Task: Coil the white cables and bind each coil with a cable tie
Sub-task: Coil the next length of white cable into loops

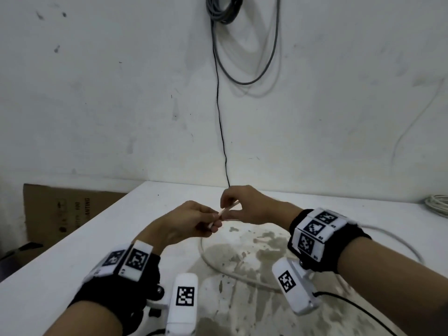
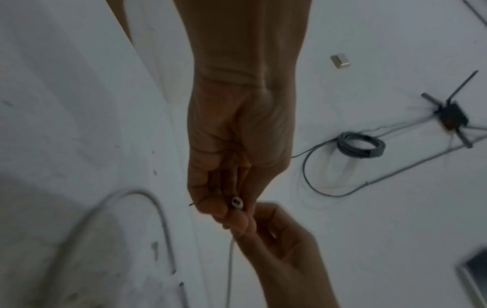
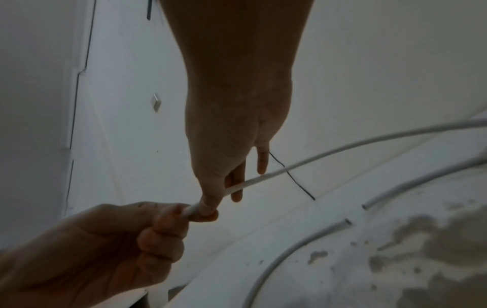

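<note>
Both hands meet above the white table (image 1: 145, 214). My left hand (image 1: 214, 223) grips the cut end of a white cable (image 1: 228, 210), and that end (image 2: 237, 203) sticks out between its curled fingers. Just beyond, my right hand (image 1: 225, 207) pinches the same cable (image 3: 316, 156) between thumb and forefinger. The cable arcs from the right hand out to the right. More white cable (image 1: 211, 260) lies in a loose loop on the table under the hands. Two other cable ends (image 3: 345, 222) rest on the table. A thin dark tip (image 2: 191, 204) pokes out beside my left fingers; what it is I cannot tell.
A white cable bundle (image 1: 436, 204) lies at the table's far right edge. The tabletop has a grey stained patch (image 1: 242, 251). A cardboard box (image 1: 60, 214) stands left of the table. On the wall hang a grey cable coil (image 1: 223, 10) and a thin black wire (image 1: 220, 117).
</note>
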Tool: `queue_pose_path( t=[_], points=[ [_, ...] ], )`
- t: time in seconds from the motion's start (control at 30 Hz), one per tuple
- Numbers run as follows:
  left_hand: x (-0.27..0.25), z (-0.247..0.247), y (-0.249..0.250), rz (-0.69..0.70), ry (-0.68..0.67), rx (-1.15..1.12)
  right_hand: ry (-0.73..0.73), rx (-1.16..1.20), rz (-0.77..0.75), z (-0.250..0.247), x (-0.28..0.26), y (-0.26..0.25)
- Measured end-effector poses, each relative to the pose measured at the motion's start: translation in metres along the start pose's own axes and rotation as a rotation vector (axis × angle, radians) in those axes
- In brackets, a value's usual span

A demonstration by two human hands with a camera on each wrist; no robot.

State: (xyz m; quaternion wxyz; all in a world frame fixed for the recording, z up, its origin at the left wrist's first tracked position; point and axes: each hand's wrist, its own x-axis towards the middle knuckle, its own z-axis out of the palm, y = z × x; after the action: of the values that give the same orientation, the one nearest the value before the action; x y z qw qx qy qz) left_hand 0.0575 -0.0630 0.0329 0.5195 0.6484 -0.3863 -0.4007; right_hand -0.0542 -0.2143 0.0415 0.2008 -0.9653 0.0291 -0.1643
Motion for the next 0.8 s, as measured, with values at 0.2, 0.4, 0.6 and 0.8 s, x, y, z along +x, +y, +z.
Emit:
queue_pose_path(
  t=[0.2,0.4,0.6,0.8],
  points=[
    [-0.007,0.005,0.020,0.113,-0.073,-0.394,0.011,0.097,0.171,-0.026,-0.008,0.004],
    [-0.014,0.009,0.028,0.412,-0.237,-0.808,-0.012,0.004,0.387,-0.029,-0.031,0.029],
    [-0.011,0.004,0.059,0.692,-0.034,-0.926,-0.148,0.141,0.456,-0.021,-0.060,0.041],
    [0.001,0.024,0.073,0.892,0.402,-0.771,-0.413,-0.087,0.441,-0.034,-0.066,0.027]
  ],
)
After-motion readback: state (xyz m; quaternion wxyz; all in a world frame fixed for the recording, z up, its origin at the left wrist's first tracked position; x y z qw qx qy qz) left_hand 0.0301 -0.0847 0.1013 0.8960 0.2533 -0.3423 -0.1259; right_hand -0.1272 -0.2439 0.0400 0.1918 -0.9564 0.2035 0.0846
